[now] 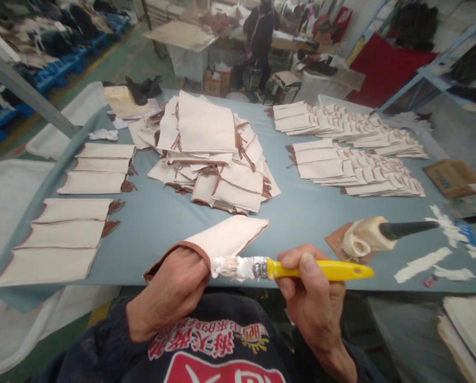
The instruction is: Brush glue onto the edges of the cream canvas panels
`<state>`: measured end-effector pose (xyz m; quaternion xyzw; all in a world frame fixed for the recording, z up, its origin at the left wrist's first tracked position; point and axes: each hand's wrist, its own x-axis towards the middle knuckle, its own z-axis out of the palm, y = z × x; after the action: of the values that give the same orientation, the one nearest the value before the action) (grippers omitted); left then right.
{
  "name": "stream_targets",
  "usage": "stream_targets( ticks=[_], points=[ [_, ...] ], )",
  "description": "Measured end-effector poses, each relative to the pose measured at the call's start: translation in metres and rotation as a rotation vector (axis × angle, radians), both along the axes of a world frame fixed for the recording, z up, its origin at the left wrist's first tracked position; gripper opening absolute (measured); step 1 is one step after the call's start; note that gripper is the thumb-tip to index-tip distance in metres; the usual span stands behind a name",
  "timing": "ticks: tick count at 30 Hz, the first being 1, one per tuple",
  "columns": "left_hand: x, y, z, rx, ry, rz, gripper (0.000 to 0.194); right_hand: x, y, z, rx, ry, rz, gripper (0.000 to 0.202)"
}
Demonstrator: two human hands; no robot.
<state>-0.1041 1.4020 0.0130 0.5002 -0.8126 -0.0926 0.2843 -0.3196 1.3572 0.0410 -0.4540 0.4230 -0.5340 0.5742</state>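
At the table's near edge my left hand [174, 287] is closed on a cream fabric piece [230, 234] with brown-bound edges, its fingers partly hidden at the piece's opening. My right hand [316, 290] grips the yellow handle of a paintbrush [347, 270]. White paste coats the bristles, which point left and are right beside the bound edge and my left fingers; whether they touch it I cannot tell. Beyond my hands lies a heap of similar cream pieces [206, 127] with brown frayed ends. To the right, a cream container [366, 236] with a black stick-like part rests on a brown scrap.
Overlapping cream pieces [70, 223] lie at the left, and longer overlapped rows [358, 165] at the right. White strips [421, 263] and a cardboard box [451, 178] are near the right edge. A person [260, 37] is in the background.
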Motion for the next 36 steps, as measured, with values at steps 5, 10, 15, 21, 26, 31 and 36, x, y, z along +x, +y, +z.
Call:
stream_targets(
  ticks=[5, 10, 15, 21, 26, 31, 36],
  points=[
    [-0.002, 0.005, -0.008, -0.065, -0.003, 0.042, 0.029, 0.003, 0.013, -0.008, -0.013, -0.044, 0.093, 0.031],
    [-0.01, 0.004, -0.005, -0.129, -0.052, 0.045, 0.03, -0.003, 0.009, -0.012, 0.019, -0.049, -0.104, 0.032],
    [-0.012, 0.005, -0.01, -0.142, -0.08, 0.039, 0.027, -0.002, 0.021, -0.016, 0.023, -0.028, -0.002, 0.033],
    [-0.012, 0.009, -0.023, -0.091, -0.011, 0.015, 0.027, -0.006, 0.022, -0.014, 0.118, -0.058, -0.057, 0.034],
    [-0.02, 0.008, -0.014, 0.33, 0.346, 0.141, 0.027, -0.014, 0.0, -0.013, 0.213, -0.086, -0.25, 0.036],
    [-0.024, 0.002, -0.004, 0.839, 0.977, 0.256, 0.031, -0.017, -0.005, -0.009, 0.153, -0.098, -0.235, 0.035],
    [-0.028, -0.002, 0.008, 1.024, 1.263, 0.206, 0.037, -0.014, -0.006, -0.006, -0.057, -0.052, -0.1, 0.033]
  ],
)
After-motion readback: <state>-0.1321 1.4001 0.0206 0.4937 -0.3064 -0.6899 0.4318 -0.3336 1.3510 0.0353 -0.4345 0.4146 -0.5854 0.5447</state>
